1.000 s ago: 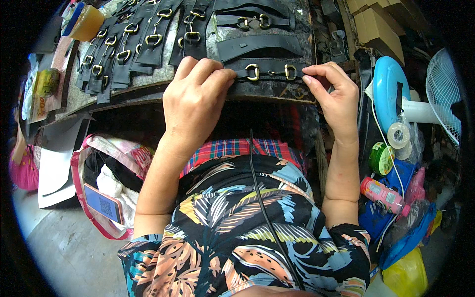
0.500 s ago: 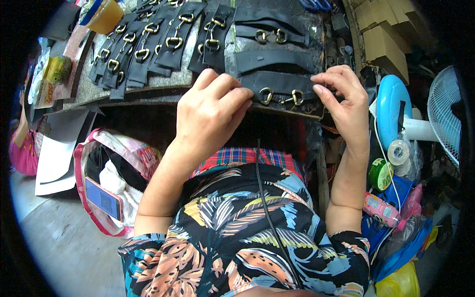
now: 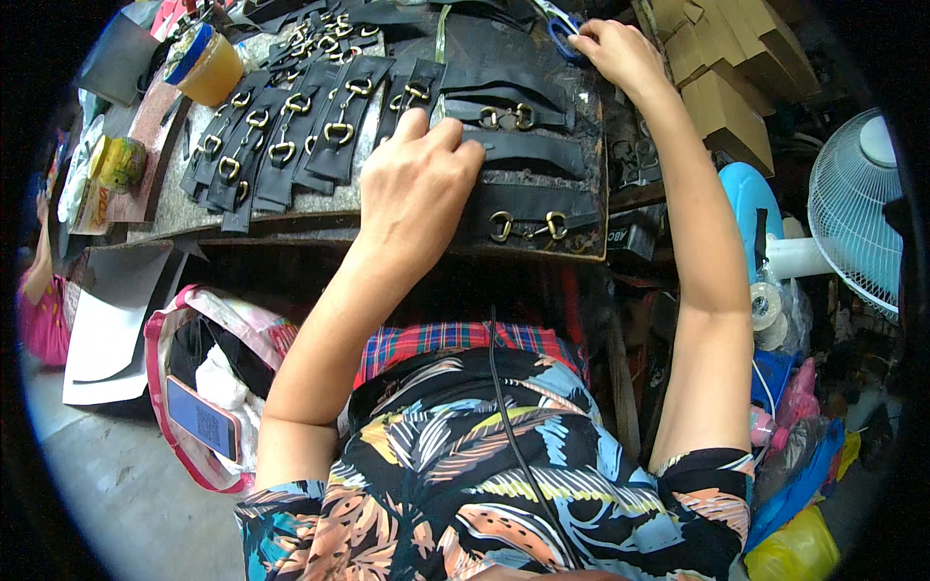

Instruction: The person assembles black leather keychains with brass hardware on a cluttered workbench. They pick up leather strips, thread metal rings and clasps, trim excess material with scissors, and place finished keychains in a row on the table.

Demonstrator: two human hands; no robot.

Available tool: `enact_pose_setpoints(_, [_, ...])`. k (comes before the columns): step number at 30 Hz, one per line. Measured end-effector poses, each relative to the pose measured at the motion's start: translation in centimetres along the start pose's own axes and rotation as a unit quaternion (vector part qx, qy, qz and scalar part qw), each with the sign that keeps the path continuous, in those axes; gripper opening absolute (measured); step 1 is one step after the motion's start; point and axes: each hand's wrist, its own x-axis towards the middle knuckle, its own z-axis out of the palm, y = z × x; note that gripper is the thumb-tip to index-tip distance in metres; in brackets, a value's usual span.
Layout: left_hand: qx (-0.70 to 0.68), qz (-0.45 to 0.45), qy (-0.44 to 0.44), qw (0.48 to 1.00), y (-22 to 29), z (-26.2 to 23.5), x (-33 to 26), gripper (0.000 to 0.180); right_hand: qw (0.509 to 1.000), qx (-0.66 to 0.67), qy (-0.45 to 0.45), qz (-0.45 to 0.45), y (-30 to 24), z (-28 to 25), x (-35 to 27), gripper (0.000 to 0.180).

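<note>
In my head view, the black strap (image 3: 542,201) nearest me lies along the near right edge of the workbench (image 3: 595,145), its metal fitting (image 3: 555,225) of two curved loops and a slim link in place. My left hand (image 3: 418,194) is curled above the left ends of the right-hand pieces; my knuckles hide its fingertips, so I cannot tell whether they pinch anything. My right hand (image 3: 618,50) reaches far right, thumb and fingers together at the blue handle of the scissors (image 3: 565,37); I cannot tell whether they grip it or only touch.

As for progress, the many straps (image 3: 332,155) to the left already carry fittings, as does the far right-hand strap (image 3: 557,120). The band (image 3: 531,153) between that one and the nearest shows no metal, so I judge it unfinished.

The strips look like matte, flexible leather, some flat, others slightly bowed. The fittings are smooth, brassy and rounded against the black. Beneath the left straps, the grey surface looks speckled and rough.
</note>
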Motion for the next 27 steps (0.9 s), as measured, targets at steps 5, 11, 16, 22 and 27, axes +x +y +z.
enact_pose_setpoints(5, [-0.024, -0.024, 0.065, 0.997, -0.2, -0.8, -1.1, 0.012, 0.97, 0.03, -0.174, 0.164, -1.3, -0.3, 1.7, 0.044])
enact_pose_setpoints(11, [-0.057, -0.024, -0.02, 0.998, 0.8, -2.2, -3.1, 0.027, 0.911, 0.305, -0.209, 0.184, -0.2, -3.5, -0.8, 0.033])
enact_pose_setpoints(16, [-0.081, -0.027, -0.039, 0.996, 0.9, -2.1, -3.2, 0.027, 0.799, 0.578, -0.159, 0.044, -5.6, -10.4, -14.4, 0.04])
enact_pose_setpoints(22, [-0.16, -0.029, 0.013, 0.987, 0.2, -1.3, -2.3, 0.022, 0.596, 0.679, -0.312, 0.294, -12.7, -14.3, -25.3, 0.072])
enact_pose_setpoints(27, [-0.361, -0.142, -0.004, 0.922, -0.2, -1.1, -1.9, 0.017, 0.548, 0.697, -0.352, 0.301, -14.3, -12.9, -28.6, 0.081])
